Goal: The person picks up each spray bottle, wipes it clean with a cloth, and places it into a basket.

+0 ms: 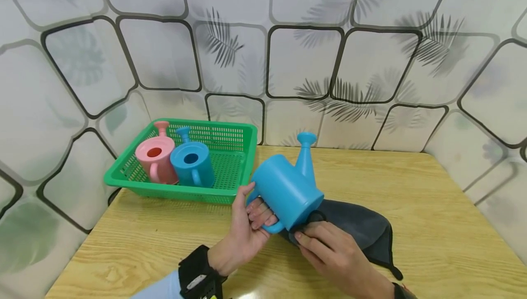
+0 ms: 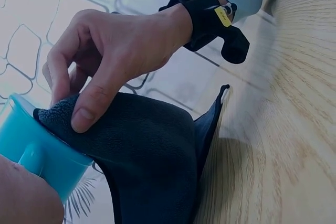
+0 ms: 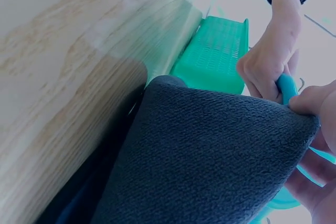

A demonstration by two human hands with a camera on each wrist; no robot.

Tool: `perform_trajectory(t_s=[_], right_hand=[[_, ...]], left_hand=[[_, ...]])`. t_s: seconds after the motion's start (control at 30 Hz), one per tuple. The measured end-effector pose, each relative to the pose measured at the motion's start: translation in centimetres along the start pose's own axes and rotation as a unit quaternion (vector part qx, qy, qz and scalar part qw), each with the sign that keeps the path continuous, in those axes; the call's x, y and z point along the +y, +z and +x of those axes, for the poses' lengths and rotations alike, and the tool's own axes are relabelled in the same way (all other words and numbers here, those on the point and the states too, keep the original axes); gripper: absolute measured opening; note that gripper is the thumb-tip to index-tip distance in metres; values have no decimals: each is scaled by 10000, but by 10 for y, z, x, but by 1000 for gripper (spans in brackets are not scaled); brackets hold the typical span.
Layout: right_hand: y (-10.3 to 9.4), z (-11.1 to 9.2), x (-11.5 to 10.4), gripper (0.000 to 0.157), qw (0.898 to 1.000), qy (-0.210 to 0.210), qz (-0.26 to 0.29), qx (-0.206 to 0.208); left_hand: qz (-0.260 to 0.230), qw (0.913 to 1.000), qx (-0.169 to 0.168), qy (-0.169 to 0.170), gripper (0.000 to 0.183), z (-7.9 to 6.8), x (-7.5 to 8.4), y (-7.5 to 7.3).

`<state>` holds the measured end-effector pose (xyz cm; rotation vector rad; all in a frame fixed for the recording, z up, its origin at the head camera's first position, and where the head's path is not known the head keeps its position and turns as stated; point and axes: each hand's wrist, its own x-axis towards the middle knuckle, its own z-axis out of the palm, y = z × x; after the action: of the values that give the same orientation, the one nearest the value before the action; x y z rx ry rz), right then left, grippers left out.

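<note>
A blue toy watering can [image 1: 284, 189] is held tilted above the table, its spout pointing up and away. My left hand [image 1: 249, 228] grips it by the handle, fingers curled through the loop. My right hand [image 1: 335, 253] pinches a dark grey cloth [image 1: 358, 226] against the can's base. In the left wrist view the thumb of the right hand [image 2: 115, 61] presses the cloth [image 2: 147, 145] at the can's bottom rim. The rest of the cloth drapes down onto the table, as the right wrist view also shows.
At the back left of the wooden table [image 1: 164, 244] stands a green plastic basket [image 1: 230, 194]. Inside it, on the left, are a pink watering can [image 1: 162, 164] and another blue watering can [image 1: 197, 164]. A patterned curtain [image 1: 304, 61] hangs behind the table.
</note>
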<state>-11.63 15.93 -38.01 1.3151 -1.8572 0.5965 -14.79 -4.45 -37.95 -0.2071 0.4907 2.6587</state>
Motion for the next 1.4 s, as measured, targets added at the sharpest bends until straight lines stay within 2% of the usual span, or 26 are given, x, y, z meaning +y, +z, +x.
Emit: perform_trajectory(t_s=[0.2,0.5,0.73,1.07,1.4], right_hand=[[-7,0,6,33,9994,290,-66,151],[-17,-7,24,40,9895,939,-913,617],[-19,-9,31,39,9859,1060,-1024,793],[-12,-13,28,37,9919,952,-677,499],[-4,-11,14,37,9977,615,-284,19]], left_hand=[[15,10000,-41,-12,51,-1,1,0],[2,10000,52,-29,51,-3,3,-4],[-61,10000,24,6,51,-3,3,-3],[-182,9998,-19,-3,51,-4,2,-2],[-170,9998,-97,106,50,-4,2,0]])
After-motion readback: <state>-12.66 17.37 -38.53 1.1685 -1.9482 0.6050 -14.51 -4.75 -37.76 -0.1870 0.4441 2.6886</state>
